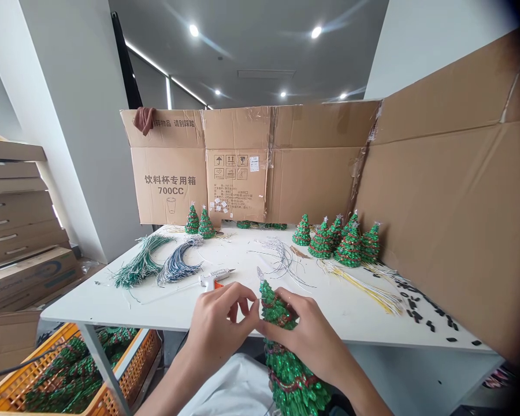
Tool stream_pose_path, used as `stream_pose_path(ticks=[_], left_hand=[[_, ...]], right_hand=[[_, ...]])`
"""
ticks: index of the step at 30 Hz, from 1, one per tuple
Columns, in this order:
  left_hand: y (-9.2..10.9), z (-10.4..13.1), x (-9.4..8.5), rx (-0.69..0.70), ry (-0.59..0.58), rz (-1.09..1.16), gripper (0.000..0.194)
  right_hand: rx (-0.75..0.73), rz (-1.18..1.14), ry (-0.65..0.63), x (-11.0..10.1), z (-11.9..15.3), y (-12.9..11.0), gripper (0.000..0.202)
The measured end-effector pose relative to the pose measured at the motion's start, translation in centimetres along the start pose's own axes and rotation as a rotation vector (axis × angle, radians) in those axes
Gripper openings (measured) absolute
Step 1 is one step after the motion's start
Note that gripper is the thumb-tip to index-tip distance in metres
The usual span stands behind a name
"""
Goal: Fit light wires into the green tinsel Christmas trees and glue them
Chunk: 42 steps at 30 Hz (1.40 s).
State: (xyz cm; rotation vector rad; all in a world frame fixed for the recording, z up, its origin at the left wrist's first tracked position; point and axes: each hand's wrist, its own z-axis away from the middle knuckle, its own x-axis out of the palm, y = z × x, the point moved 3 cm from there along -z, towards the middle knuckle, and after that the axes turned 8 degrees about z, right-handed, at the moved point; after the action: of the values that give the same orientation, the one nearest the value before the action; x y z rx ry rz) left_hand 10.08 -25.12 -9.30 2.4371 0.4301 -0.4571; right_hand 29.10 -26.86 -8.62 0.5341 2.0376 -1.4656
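- Left hand (pixel 225 315), at the lower middle of the frame: thumb and forefinger brought together in a pinch beside the upper part of a green tinsel Christmas tree (pixel 297 375). A fine pale strand seems to show at the fingertips — too small to tell whether they grip it.
- Right hand (pixel 309 332), just right of it: thumb and fingers curved around the same tree's upper part, holding it.
- That tree leans in front of the near edge of a white table (pixel 364 332), its silver tip toward the frame's centre and its wide base at the bottom edge; red garland winds around it.
- Just beyond the left hand lies a white glue gun (pixel 212 279), nozzle toward the right.
- Left of centre lie a bundle of green wires (pixel 141 263) and a bundle of blue-and-white wires (pixel 179 263); loose thin wires (pixel 281 257) spread near the middle.
- Right of centre stand five small Christmas trees (pixel 349 245); nearer are yellow and white strands (pixel 375 289) and scattered black pieces (pixel 413 315).
- Two more small trees (pixel 205 224) stand farther left, before cardboard panels (pixel 238 133).
- Lower left — an orange crate (pixel 17 372) filled with green tinsel pieces (pixel 71 370).
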Motion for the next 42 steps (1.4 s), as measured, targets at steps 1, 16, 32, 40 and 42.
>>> stream_pose_path(ticks=[1, 16, 32, 40, 42], left_hand=[[0.02, -0.04, -0.03, -0.012, -0.021, -0.003, 0.009], [0.24, 0.01, 0.13, -0.068, -0.030, 0.122, 0.006], [0.51, 0.21, 0.45, 0.011, 0.084, 0.177, 0.016], [0.09, 0.34, 0.42, 0.128, 0.089, 0.080, 0.022], [0.08, 0.28, 0.30, 0.128, 0.085, 0.064, 0.023]], right_hand=[[0.003, 0.003, 0.001, -0.04, 0.03, -0.01, 0.036], [-0.051, -0.034, -0.018, 0.24, 0.14, -0.41, 0.028], [-0.051, -0.008, -0.002, 0.38, 0.14, -0.20, 0.031], [-0.040, 0.030, 0.012, 0.54, 0.11, 0.14, 0.037], [-0.036, 0.031, 0.012, 0.47, 0.12, 0.08, 0.037]])
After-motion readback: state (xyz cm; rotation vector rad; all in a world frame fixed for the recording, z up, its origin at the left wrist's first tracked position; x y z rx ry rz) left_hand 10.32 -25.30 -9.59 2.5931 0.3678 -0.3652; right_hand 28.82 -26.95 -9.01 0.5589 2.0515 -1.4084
